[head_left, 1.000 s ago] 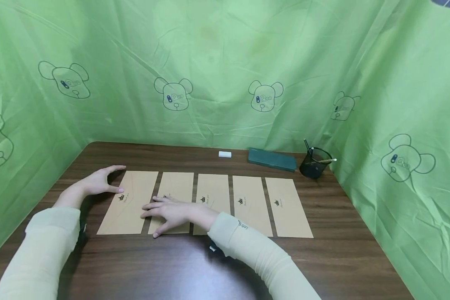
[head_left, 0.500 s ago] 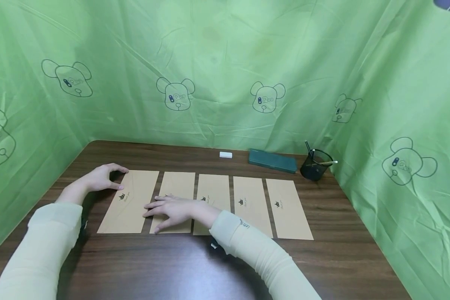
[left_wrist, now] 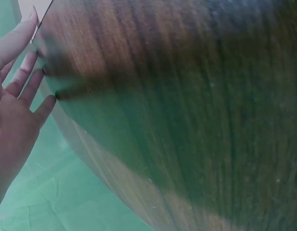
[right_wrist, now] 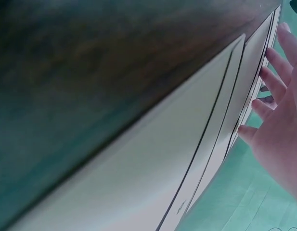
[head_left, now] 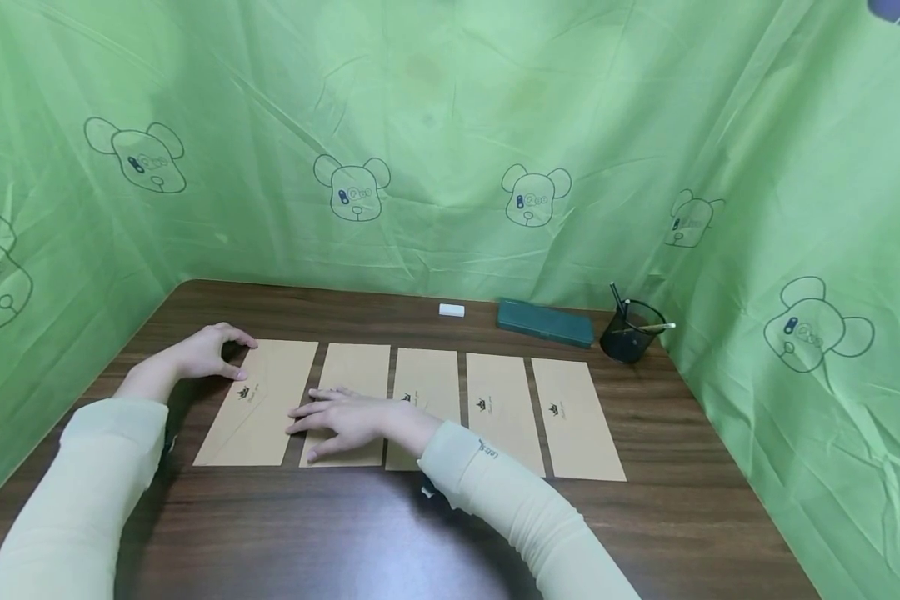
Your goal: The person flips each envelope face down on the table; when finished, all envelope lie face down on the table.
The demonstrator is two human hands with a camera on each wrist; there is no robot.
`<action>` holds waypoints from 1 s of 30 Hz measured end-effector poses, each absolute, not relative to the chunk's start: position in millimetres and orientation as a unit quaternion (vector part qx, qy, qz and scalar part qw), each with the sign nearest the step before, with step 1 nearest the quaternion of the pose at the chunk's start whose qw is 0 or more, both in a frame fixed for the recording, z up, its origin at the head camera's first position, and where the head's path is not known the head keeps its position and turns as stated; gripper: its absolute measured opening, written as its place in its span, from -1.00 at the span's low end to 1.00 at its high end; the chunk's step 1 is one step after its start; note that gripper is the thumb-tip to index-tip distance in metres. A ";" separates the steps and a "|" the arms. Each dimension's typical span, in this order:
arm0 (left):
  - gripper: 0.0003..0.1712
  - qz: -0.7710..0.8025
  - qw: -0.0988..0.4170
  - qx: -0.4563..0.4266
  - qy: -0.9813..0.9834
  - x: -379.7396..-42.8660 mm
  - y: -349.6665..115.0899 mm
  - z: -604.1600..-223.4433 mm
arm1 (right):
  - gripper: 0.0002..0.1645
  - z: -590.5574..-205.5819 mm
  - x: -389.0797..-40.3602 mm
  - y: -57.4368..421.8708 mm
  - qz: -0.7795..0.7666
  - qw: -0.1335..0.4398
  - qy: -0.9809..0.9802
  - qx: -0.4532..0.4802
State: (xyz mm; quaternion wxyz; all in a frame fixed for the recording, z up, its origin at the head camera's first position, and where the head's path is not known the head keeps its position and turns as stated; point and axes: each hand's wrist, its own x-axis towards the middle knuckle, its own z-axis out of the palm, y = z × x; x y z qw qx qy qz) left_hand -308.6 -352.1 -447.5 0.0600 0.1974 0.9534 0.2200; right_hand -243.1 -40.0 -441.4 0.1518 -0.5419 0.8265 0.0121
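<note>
Several brown kraft-paper envelopes, each printed with a small crown and script, lie in a row on the wooden table. My left hand is at the leftmost envelope, its thumb on the left edge and a fingertip by the far left corner. Faint slanting flap lines show on that envelope. My right hand lies across the second envelope with fingers spread, the fingertips reaching the gap to the first. Its wrist and forearm hide part of the third envelope. In the right wrist view, the fingers of the right hand are extended over the paper edges.
Farther right lie a fourth envelope and a rightmost envelope. Along the table's back stand a white eraser-like block, a dark green case and a black mesh cup with pens. A green curtain encloses the table.
The right thumb has slid slightly away from the near edge of the second envelope. The left hand stays at the first envelope, and the head view has shifted a little.
</note>
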 end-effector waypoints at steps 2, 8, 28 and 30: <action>-0.21 0.209 0.068 0.191 0.957 -310.4 -352.2 -447.2 | -0.31 -441.8 -244.0 -40.0 0.011 0.151 0.827 -0.542; -0.06 0.195 0.104 0.170 0.960 -317.1 -351.5 -447.3 | -0.32 -443.0 -245.4 -40.3 0.009 0.152 0.827 -0.541; -0.06 0.189 0.108 0.154 0.964 -324.3 -353.5 -447.1 | -0.35 -440.5 -230.6 -46.0 0.035 0.120 0.849 -0.514; -0.06 0.192 0.112 0.152 0.963 -324.0 -353.6 -446.6 | -0.36 -440.6 -231.2 -45.8 0.033 0.120 0.849 -0.514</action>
